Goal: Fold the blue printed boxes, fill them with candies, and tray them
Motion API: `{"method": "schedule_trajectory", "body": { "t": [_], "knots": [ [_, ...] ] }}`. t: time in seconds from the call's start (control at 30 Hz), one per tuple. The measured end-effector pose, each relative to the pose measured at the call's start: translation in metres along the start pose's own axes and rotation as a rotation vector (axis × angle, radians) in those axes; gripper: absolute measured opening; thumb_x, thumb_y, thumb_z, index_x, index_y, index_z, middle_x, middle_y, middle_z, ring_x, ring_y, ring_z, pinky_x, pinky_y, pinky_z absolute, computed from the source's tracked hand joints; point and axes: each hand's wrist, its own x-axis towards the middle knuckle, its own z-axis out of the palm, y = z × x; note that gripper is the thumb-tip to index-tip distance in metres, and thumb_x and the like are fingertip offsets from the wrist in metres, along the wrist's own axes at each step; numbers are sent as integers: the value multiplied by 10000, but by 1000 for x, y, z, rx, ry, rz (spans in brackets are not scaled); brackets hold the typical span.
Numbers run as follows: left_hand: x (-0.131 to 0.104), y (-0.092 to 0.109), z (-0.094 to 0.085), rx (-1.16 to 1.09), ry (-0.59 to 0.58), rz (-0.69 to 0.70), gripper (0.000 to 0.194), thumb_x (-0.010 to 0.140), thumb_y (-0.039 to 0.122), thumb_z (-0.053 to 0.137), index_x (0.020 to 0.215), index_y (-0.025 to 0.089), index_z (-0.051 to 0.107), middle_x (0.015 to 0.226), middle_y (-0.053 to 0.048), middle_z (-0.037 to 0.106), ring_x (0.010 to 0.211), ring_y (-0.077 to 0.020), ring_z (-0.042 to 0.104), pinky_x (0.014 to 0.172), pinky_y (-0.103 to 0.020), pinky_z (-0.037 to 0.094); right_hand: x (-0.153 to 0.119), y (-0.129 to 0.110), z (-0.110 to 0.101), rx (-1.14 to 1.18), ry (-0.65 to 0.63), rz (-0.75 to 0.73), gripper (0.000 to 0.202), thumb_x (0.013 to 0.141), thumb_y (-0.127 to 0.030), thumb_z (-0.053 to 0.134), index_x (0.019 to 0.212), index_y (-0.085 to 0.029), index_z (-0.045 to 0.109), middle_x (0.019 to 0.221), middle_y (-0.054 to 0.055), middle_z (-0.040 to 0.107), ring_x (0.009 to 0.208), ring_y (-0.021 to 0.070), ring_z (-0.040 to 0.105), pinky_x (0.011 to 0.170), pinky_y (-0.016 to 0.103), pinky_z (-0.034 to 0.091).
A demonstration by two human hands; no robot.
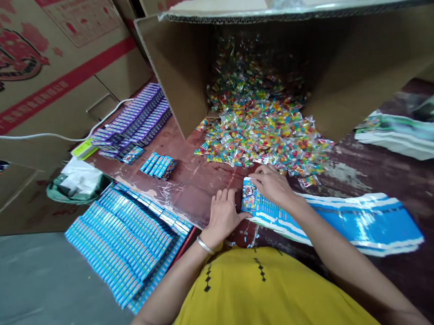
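A long fanned row of blue printed cardboard sleeves [357,221] lies on the table in front of me, its left end under my hands. My right hand [273,185] is closed with thumb and fingers on the far edge of the end sleeve [248,196], which shows a colourful picture. Flat on the table to the left of that sleeve rests my left hand [223,214], fingers stretched out, its thumb reaching to the near corner. Just beyond both hands spreads a heap of small clear packets of colourful candy [260,134], spilling from a cardboard carton [187,69] lying on its side.
Stacked blue boxes [121,240] fill the left edge of the table. A small blue group of boxes [158,166] and rows of purple boxes [138,116] stand farther back. Green-white cardboard pieces [399,135] lie at right. A white cable [49,135] crosses at left.
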Motion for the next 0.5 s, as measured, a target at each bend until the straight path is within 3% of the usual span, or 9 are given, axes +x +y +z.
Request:
{"method": "schedule_trajectory", "body": {
  "t": [0.17,0.33,0.5],
  "knots": [
    [0,-2,-1,8,-19,-28,644,624,493,824,1093,181,512,1043,-91,580,996,-286,516,828,-403,408,-4,1,1,3,-21,-87,306,942,-357,520,1180,-275,692,1335,98,559,1260,316,450,1026,501,425],
    [-1,0,-1,-11,-24,-35,645,615,480,835,1086,189,505,1042,-80,580,993,-272,522,830,-392,404,-8,2,3,43,-28,-106,423,959,-354,488,1352,-214,560,1355,110,568,1299,294,430,1061,495,414],
    [-2,-1,0,-8,-18,-30,652,621,477,832,1101,193,494,1044,-80,579,999,-272,524,831,-388,397,-4,-1,4,56,-41,-135,321,961,-342,479,1155,-216,702,1324,99,599,1301,293,433,1065,484,416]
  ]
}}
